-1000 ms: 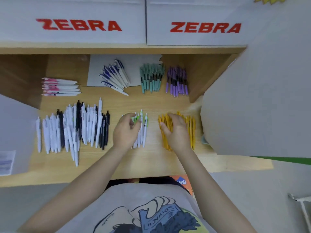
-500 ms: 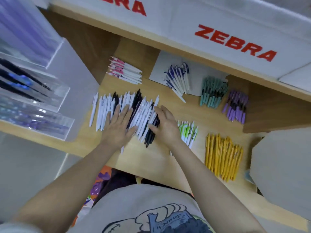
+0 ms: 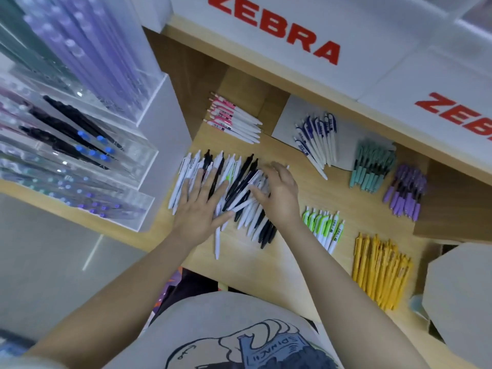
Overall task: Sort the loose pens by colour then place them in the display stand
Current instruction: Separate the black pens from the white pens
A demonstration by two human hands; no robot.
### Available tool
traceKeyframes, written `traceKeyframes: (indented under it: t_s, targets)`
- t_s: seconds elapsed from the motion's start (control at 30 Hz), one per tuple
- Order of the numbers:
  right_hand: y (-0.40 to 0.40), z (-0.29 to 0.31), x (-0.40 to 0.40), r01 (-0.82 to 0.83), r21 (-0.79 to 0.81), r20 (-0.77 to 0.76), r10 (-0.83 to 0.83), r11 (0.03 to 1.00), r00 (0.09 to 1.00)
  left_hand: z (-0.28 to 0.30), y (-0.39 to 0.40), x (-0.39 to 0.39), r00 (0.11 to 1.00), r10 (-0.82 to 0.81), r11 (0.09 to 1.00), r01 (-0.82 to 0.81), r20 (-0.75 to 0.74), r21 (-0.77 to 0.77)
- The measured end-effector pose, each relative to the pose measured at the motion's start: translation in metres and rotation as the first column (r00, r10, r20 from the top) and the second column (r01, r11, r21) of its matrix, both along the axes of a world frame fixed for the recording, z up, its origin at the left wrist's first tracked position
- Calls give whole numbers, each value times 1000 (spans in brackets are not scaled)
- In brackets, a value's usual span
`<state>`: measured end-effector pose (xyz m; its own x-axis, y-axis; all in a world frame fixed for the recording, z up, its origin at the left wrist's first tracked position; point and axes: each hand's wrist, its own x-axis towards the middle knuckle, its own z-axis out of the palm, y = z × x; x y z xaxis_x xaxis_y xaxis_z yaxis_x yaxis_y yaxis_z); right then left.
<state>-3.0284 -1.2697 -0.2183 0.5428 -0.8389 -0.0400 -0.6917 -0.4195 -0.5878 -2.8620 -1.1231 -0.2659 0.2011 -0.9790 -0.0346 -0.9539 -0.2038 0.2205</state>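
Pens lie sorted in groups on the wooden tabletop, below white boxes printed ZEBRA. Largest at the left is the clear display stand, its stepped compartments already holding purple, black and blue-tipped pens. Next in size, the mixed black and white pile spreads across the middle of the tabletop. The left hand presses flat on that pile with fingers straight and spread, gripping nothing. The right hand rests on the pile's right side, fingers lightly bent over the pens; whether it pinches one cannot be told. Yellow pens lie near the front right, then teal pens, purple pens, navy-clipped pens, pink-clipped pens and green-clipped pens.
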Motion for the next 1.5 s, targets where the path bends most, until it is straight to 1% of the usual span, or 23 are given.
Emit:
traceKeyframes:
  t_s: [0.07,0.1,0.2,0.27,0.37,0.53,0.63,0.73,0.83,0.9,1.0,1.07,1.1,1.13,1.17,1.2,1.23,1.27,1.33,1.37,1.43,1.5]
  targets:
    - [-12,-1,23,-57,-16,-3,57,998,998,1,3,4,999,32,999,-32,20,-24]
    - [-16,-2,33,-97,5,-41,97,995,994,0,5,7,998,47,998,-46,30,-31]
    - [-26,-9,52,-200,130,-228,225,971,947,-6,5,13,995,65,998,-64,78,-18]
    - [-30,-12,59,-222,174,-305,267,959,914,-8,3,15,995,64,998,-64,83,-3]
    - [-31,-11,67,-218,208,-333,278,954,901,-7,0,14,995,62,998,-64,79,28]
    - [-27,-8,74,-170,158,-282,210,973,936,-7,-1,14,997,64,998,-64,43,7]
    - [-26,-5,75,-162,129,-270,192,978,944,-7,-1,13,997,62,998,-63,35,25]
    - [-23,2,73,-147,95,-212,165,984,963,-4,-2,13,997,73,995,-74,19,63]
    - [-19,11,71,-108,123,-124,123,987,985,-1,-2,13,998,69,994,-69,10,79]
    - [-18,13,70,-89,141,-63,99,986,993,3,-4,14,997,77,995,-75,-29,67]
    - [-20,24,69,-14,290,53,-2,957,999,15,-8,15,981,121,992,-114,-154,54]
    - [-21,38,63,22,375,147,-82,927,986,32,-12,10,938,127,991,-131,-323,8]
    - [-22,46,57,35,423,198,-130,905,972,44,-16,6,887,134,989,-149,-441,1]
    - [-21,54,49,40,482,246,-179,875,952,57,-20,1,800,167,982,-186,-576,25]
    - [-19,62,40,47,533,273,-225,845,935,71,-26,-6,674,227,968,-234,-703,88]
    - [-16,68,30,58,578,288,-270,814,919,81,-32,-13,522,294,948,-265,-801,175]
    - [-12,73,19,76,614,295,-318,786,901,89,-37,-22,399,341,930,-274,-851,244]
    - [-8,76,7,95,653,303,-374,752,877,91,-42,-31,334,371,918,-274,-867,288]
    - [2,78,-17,143,717,283,-472,683,835,91,-50,-53,277,402,906,-254,-873,337]
    - [7,76,-30,169,728,257,-493,665,831,91,-52,-64,272,409,906,-237,-871,351]
    - [16,69,-62,218,733,225,-531,644,817,89,-58,-90,305,405,913,-184,-862,363]
    - [22,61,-96,304,726,188,-603,617,775,88,-63,-115,354,390,920,-107,-850,378]
